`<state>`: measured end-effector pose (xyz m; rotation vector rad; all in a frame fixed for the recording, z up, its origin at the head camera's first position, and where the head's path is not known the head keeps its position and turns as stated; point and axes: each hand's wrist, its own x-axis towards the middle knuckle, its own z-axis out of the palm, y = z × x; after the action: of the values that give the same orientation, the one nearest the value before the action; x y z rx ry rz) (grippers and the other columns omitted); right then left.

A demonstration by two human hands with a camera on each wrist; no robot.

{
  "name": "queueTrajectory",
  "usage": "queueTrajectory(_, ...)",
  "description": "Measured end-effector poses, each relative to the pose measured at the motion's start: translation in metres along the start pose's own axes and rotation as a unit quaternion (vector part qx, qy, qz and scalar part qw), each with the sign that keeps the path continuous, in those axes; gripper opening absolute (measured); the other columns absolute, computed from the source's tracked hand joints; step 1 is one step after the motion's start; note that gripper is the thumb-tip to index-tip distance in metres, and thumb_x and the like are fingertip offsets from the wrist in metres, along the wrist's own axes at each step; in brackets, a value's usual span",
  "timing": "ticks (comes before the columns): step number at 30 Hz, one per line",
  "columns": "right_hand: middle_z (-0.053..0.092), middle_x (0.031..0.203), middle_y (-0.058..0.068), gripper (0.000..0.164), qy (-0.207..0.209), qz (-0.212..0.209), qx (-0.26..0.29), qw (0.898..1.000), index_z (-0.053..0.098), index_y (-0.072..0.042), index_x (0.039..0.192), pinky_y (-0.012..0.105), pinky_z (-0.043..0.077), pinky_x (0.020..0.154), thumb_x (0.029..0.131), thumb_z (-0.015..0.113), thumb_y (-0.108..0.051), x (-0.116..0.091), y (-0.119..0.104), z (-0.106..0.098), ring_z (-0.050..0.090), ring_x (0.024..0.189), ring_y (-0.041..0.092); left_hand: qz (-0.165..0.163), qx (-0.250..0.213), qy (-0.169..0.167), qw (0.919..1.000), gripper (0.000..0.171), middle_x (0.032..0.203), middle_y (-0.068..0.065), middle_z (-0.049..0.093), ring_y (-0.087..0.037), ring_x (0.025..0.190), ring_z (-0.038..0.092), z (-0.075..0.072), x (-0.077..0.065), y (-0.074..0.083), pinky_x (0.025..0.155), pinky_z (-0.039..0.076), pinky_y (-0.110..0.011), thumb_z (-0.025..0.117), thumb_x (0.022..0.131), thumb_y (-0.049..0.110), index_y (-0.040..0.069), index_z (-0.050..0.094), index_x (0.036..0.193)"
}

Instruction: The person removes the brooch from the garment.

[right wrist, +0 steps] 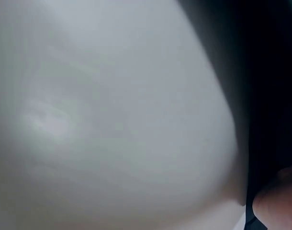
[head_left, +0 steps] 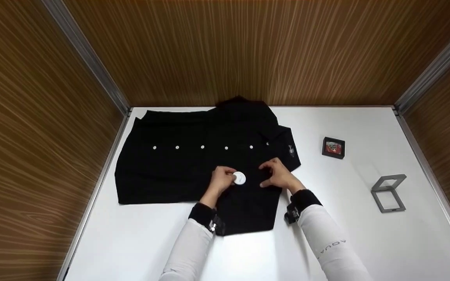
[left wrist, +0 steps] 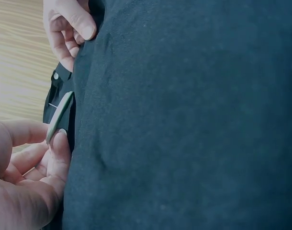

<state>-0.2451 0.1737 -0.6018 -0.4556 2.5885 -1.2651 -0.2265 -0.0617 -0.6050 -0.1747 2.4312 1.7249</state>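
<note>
A black short-sleeved shirt (head_left: 178,171) with a row of white buttons lies spread on the white table. My left hand (head_left: 222,178) pinches a round white pin badge (head_left: 239,178) by its edge, above the shirt's front. Seen edge-on in the left wrist view, the badge (left wrist: 60,117) has a thin pin sticking out from one side. To the right of it, my right hand (head_left: 279,176) rests on the shirt near the sleeve, thumb and forefinger spread apart. Only a blurred bit of a finger (right wrist: 277,206) shows in the right wrist view, beside the dark cloth.
A small black box (head_left: 333,148) with a red picture lies to the right of the collar. Farther right stands a grey hinged frame (head_left: 389,193), its lid raised. Wood-grain panels (head_left: 225,50) wall the table at the back and both sides.
</note>
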Motion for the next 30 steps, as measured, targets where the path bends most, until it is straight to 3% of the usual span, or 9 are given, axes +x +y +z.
queueTrajectory(7, 0.046, 0.111, 0.014, 0.059, 0.002, 0.015, 0.007, 1.000, 0.066, -0.002, 0.116, 0.041, 0.043, 0.085, 0.063, 0.091, -0.006, -0.004, 0.002, 0.001, 0.049, 0.098, 0.029, 0.009, -0.015, 0.004, 0.9998, 0.022, 0.081, -0.011, 0.068, -0.013, 0.062, 0.063, -0.002, -0.004, 0.002, 0.059, 0.058, -0.027, 0.062, 0.079, -0.013, -0.010, 0.071, 0.100)
queueTrajectory(15, 0.051, 0.116, 0.016, 0.049, 0.017, 0.022, 0.011, 1.000, 0.065, -0.001, 0.115, 0.046, 0.044, 0.092, 0.072, 0.085, -0.010, -0.015, -0.007, 0.002, 0.053, 0.106, 0.033, 0.006, -0.073, 0.017, 0.9971, 0.022, 0.083, -0.011, 0.067, -0.014, 0.066, 0.063, -0.012, -0.013, 0.013, 0.064, 0.059, -0.032, 0.064, 0.080, -0.011, -0.009, 0.069, 0.101)
queueTrajectory(20, 0.057, 0.113, 0.019, 0.041, 0.024, -0.003, 0.013, 1.000, 0.064, 0.003, 0.116, 0.048, 0.047, 0.091, 0.079, 0.080, -0.008, -0.020, -0.017, 0.002, 0.058, 0.103, 0.035, 0.018, -0.103, 0.029, 0.9940, 0.022, 0.083, -0.013, 0.066, -0.014, 0.066, 0.063, -0.017, -0.018, 0.021, 0.065, 0.059, -0.036, 0.065, 0.080, -0.011, -0.010, 0.068, 0.102)
queueTrajectory(30, 0.066, 0.104, 0.022, 0.034, 0.032, -0.048, 0.128, 0.990, 0.062, 0.009, 0.115, 0.034, 0.054, 0.080, 0.086, 0.074, -0.004, -0.025, -0.049, 0.009, 0.066, 0.091, 0.030, 0.025, -0.156, 0.030, 0.9870, 0.021, 0.085, -0.015, 0.062, -0.016, 0.065, 0.063, -0.019, -0.027, 0.036, 0.062, 0.059, -0.031, 0.064, 0.083, -0.011, -0.012, 0.064, 0.104)
